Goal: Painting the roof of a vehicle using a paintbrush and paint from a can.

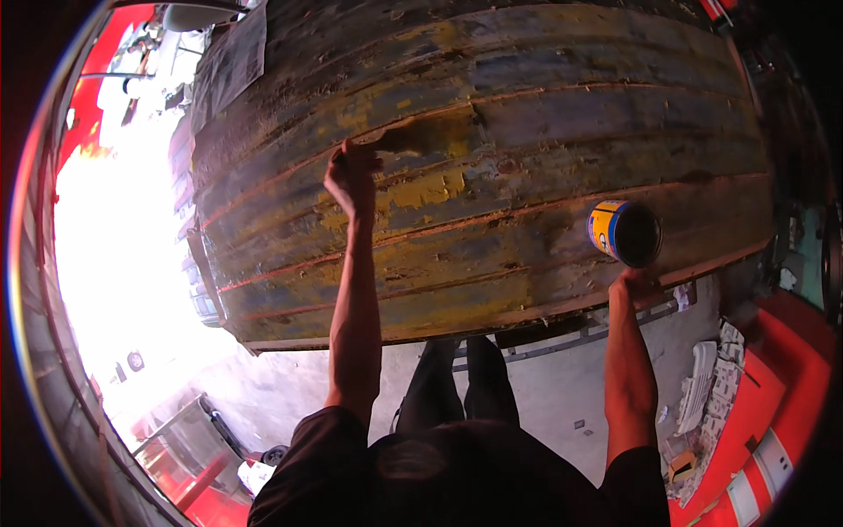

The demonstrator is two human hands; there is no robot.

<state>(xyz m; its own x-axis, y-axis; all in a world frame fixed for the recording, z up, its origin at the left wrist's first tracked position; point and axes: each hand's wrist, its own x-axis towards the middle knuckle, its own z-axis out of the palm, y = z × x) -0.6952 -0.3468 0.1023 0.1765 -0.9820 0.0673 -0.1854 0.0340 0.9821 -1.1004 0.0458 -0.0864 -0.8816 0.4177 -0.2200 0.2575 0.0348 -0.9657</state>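
Observation:
Before me a broad, curved planked wooden surface (492,246), like a boat's hull, shows worn yellow, grey and brown patches with reddish seams. My left hand (351,180) is raised against its middle planks with the fingers closed. A thin dark shape runs from these fingers toward a dark, wet-looking patch (435,133); whether it is a tool I cannot make out. On the right, my right hand (638,285) grips a round can (604,228) with a blue and yellow label from below. The can is tilted, its dark round end toward the right; its contents are not discernible.
Newspaper sheets (237,66) hang at the surface's upper left. Bright glare fills the left side. Below lies a pale concrete floor (549,395). A red structure (746,422), printed sheets (718,386) and a small orange-brown box (681,465) are at the lower right.

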